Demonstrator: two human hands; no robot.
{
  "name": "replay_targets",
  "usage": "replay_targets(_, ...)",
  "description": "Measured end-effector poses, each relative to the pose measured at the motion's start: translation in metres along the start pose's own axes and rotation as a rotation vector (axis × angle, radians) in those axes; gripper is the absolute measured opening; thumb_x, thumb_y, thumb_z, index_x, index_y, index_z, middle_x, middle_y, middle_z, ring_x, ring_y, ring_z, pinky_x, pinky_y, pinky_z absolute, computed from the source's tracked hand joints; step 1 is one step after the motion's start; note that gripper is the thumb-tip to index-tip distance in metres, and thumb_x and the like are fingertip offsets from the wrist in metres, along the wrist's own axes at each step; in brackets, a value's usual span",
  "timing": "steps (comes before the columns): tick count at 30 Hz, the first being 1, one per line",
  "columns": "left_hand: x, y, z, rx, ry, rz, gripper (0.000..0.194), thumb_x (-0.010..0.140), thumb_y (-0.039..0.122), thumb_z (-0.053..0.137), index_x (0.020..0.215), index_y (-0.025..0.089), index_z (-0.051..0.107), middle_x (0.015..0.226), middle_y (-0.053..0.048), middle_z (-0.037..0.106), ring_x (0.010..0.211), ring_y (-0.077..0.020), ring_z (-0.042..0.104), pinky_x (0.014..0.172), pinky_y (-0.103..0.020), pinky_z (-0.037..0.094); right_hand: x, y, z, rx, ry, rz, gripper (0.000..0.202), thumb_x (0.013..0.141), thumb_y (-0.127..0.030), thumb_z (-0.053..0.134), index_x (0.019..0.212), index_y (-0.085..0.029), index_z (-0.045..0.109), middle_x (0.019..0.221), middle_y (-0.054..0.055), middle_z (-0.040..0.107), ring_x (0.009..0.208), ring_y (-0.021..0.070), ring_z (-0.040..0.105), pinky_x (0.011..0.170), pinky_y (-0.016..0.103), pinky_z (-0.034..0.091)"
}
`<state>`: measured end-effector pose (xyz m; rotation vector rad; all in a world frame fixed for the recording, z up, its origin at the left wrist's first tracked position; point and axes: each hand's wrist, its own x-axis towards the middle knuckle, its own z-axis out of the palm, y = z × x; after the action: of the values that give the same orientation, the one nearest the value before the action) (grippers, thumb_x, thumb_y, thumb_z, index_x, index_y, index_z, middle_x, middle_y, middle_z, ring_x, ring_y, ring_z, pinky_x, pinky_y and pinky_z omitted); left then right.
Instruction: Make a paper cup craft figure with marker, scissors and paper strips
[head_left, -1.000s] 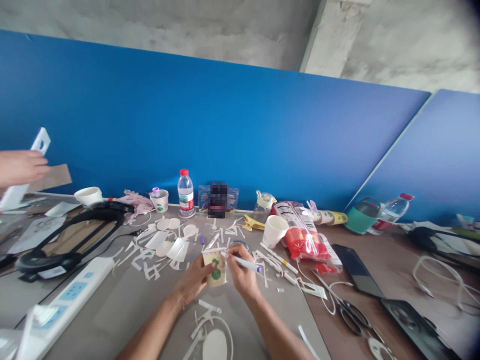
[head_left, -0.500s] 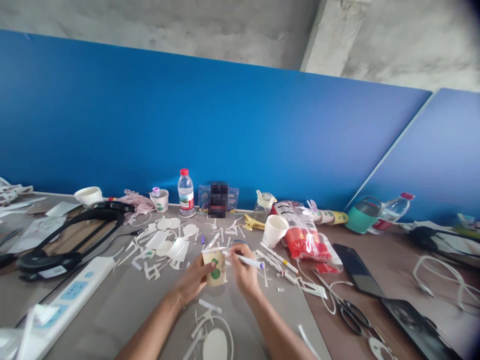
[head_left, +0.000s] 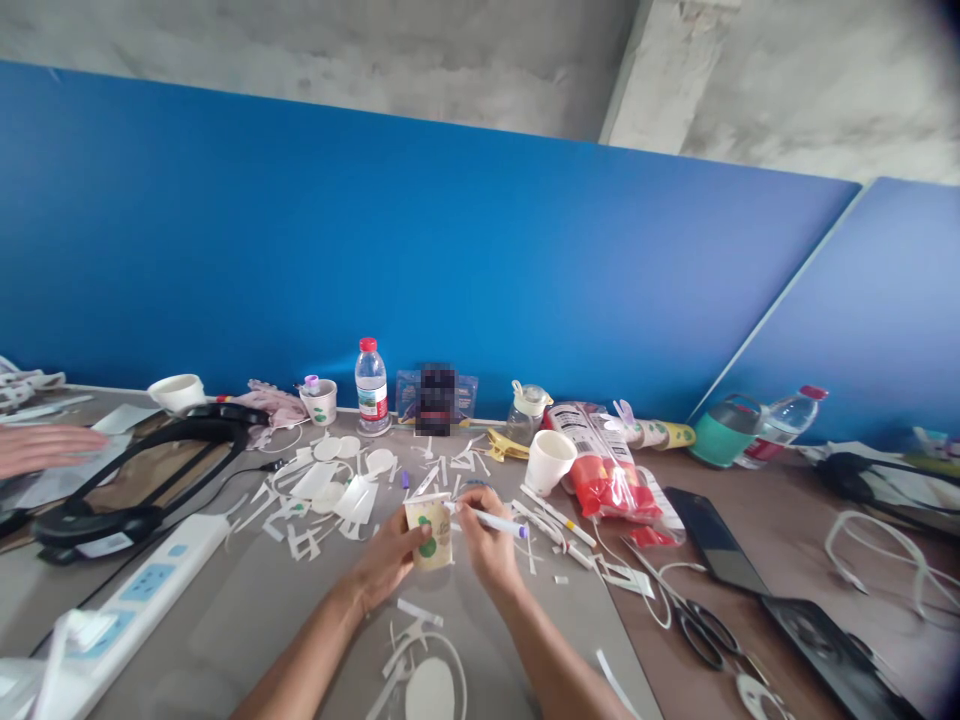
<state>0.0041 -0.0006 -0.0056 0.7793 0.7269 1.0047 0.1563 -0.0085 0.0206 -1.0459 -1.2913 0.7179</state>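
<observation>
Near the middle of the desk, my left hand (head_left: pixel 388 556) is closed around the side of a paper cup (head_left: pixel 435 545) with green leaf prints. My right hand (head_left: pixel 487 535) grips a white marker (head_left: pixel 496 521) with a purple end, its tip at the cup's upper right edge. The cup stands upright, its left side partly covered by my fingers. A purple cap (head_left: pixel 406 479) lies just beyond the cup. Paper strips and round paper pieces (head_left: pixel 327 447) are scattered behind it, and a paper disc (head_left: pixel 430 690) lies between my forearms.
A water bottle (head_left: pixel 371 388) and a glass jug (head_left: pixel 528 412) stand along the blue partition (head_left: pixel 450 230). To the right are a white cup (head_left: pixel 551 461), scissors (head_left: pixel 705 635) and a phone (head_left: pixel 716 540). A power strip (head_left: pixel 142 610) lies left. Another person's hand (head_left: pixel 49 447) reaches in from the left.
The cup has turned slightly in my left hand, its leaf print shifting left. My right hand keeps the marker at the rim. Another person's hand has appeared at the left edge.
</observation>
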Motion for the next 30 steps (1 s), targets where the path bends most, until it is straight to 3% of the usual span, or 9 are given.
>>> replay_targets(19, 0.0026, -0.0046, -0.0031, 0.023, -0.037, 0.01, 0.044, 0.066, 0.029, 0.079, 0.105, 0.017, 0.062, 0.097, -0.007, 0.071, 0.091, -0.0252, 0.066, 0.08, -0.035, 0.05, -0.0022, 0.0041, -0.0007, -0.105, -0.076, -0.099, 0.012, 0.078, -0.024, 0.05, 0.068, -0.02, 0.054, 0.062, -0.001, 0.054, 0.057, 0.0135, 0.049, 0.054, 0.024, 0.038)
replay_targets(30, 0.0012, -0.002, -0.0025, -0.008, -0.013, -0.012, 0.042, 0.064, 0.029, 0.079, 0.102, 0.018, 0.064, 0.096, -0.006, 0.07, 0.092, -0.0247, 0.066, 0.079, -0.034, 0.049, 0.0013, 0.0056, -0.0019, 0.014, 0.035, 0.031, 0.011, 0.075, -0.025, 0.052, 0.065, -0.02, 0.053, 0.06, -0.003, 0.051, 0.056, 0.0123, 0.045, 0.052, 0.023, 0.036)
